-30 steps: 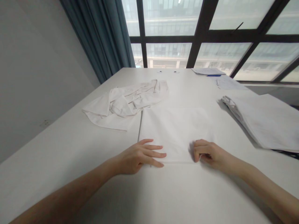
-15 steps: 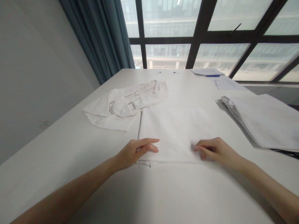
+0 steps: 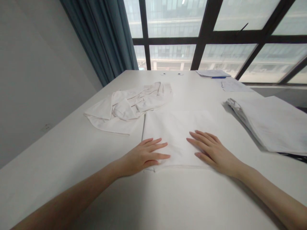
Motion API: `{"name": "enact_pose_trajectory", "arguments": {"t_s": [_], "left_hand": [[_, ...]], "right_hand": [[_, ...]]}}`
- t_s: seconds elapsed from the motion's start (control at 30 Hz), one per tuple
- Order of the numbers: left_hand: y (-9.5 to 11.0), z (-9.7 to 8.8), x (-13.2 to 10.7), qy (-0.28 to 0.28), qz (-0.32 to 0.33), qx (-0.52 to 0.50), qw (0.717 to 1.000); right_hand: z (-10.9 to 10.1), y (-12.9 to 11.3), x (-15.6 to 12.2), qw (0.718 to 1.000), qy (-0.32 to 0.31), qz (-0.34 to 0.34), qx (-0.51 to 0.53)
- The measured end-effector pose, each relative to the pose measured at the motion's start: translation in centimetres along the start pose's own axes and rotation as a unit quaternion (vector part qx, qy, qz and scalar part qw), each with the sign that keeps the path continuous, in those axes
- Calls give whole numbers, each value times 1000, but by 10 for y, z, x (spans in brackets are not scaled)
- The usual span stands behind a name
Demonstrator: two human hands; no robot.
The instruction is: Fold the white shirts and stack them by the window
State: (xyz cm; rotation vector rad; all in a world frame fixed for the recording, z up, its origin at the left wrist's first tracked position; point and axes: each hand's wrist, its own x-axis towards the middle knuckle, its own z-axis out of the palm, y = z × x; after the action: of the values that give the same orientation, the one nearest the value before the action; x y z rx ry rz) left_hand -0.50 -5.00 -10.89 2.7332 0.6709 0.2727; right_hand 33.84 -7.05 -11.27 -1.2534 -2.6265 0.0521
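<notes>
A white folded cloth (image 3: 176, 127) lies flat on the white table (image 3: 182, 198) in front of me. My left hand (image 3: 146, 155) rests palm down on its near left part, fingers spread. On its right side my right hand (image 3: 208, 148) also lies flat, with the fingers apart and pointing inward. Neither hand grips anything. Some loose threads or a frayed corner show at the cloth's near left edge, partly under my left hand. Just beyond the cloth, to the left, lies a crumpled white fabric piece (image 3: 124, 108) with thin seam lines.
At the right sits a thick stack of folded white fabric (image 3: 280, 124) with something dark beneath it. Papers (image 3: 212, 73) and a blue pen (image 3: 218, 77) lie at the far right edge. A blue curtain (image 3: 112, 38) and a dark-framed window stand behind the table.
Both hands have gone from curled or pinched fingers to flat, spread ones on the cloth. My right hand has turned palm down and reached slightly inward. The cloth looks unmoved.
</notes>
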Motion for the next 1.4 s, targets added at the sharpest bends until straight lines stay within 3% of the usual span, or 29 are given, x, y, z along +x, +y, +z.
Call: {"name": "enact_pose_trajectory", "arguments": {"t_s": [0.53,1.03,1.4], "left_hand": [[9,-4,-2,-13,29,12,999],[8,-4,-3,-7,29,7,1000],[8,-6,-2,-32,20,15,999]], "right_hand": [[2,2,-2,1000,-12,2,-1],[3,1,-1,1000,-11,2,-3],[3,1,-1,1000,-16,-1,-11]]}}
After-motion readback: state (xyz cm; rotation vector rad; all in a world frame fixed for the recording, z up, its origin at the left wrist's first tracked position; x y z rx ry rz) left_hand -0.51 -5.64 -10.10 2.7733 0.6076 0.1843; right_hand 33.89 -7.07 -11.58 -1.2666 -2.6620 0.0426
